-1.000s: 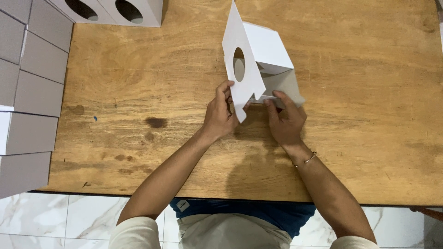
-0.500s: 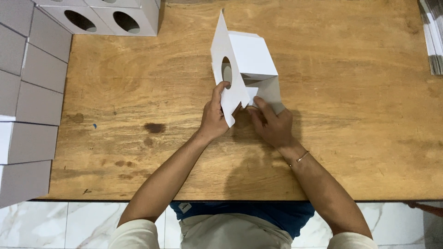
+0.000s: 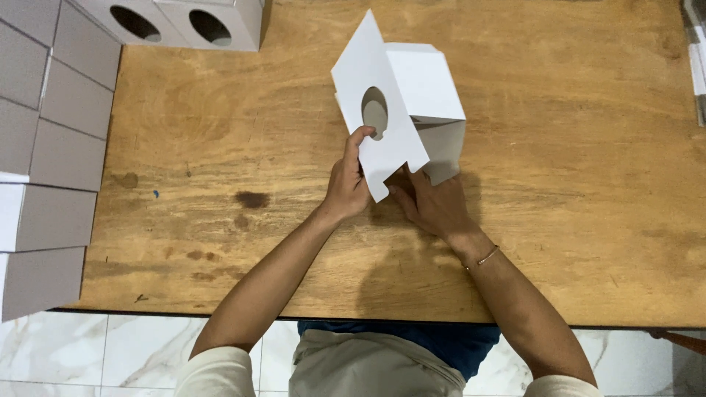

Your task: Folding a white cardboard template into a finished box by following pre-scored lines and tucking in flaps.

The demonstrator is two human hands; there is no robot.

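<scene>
— What's in the person's hands?

— A half-folded white cardboard box [image 3: 412, 95], standing on the wooden tabletop [image 3: 573, 220] near its middle. One panel with an oval hole is swung open toward the left.

— And the grip?

— The left hand [image 3: 347, 184] pinches the lower edge of that holed panel, thumb up against it. The right hand [image 3: 434, 206] is tucked under the box's flap, fingers pressed to the card.

— Anything else around?

— Finished white boxes [image 3: 184, 22] with round holes at the far edge, grey stacked ones [image 3: 51, 132] along the left.
</scene>
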